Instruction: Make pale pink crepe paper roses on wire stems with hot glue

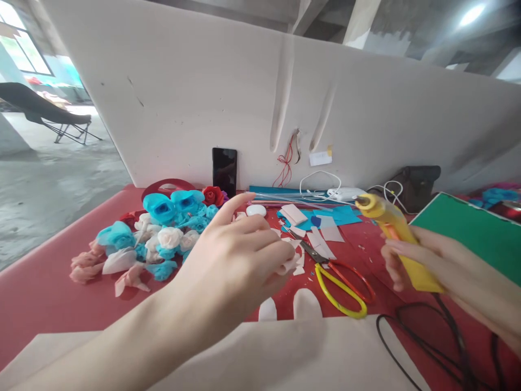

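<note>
My right hand (431,260) is wrapped round a yellow glue gun (407,244), its nozzle tilted up to the left and a black cord running down from its grip. Over the middle of the table, my left hand (240,260) has the index finger raised and the other fingers curled in. Whatever those curled fingers hold, if anything, is hidden from view. Between the hands lie scissors (344,285) with one yellow and one red handle. Beside my left wrist sits a pile of blue, white and pink paper flowers (169,239).
A phone (224,171) leans against the white panel (195,98). Blue paper (345,215) and pale cut scraps (321,244) lie behind the scissors. A green board (468,233) is at right. Pale paper (285,358) covers the front. The black cord (407,358) loops at lower right.
</note>
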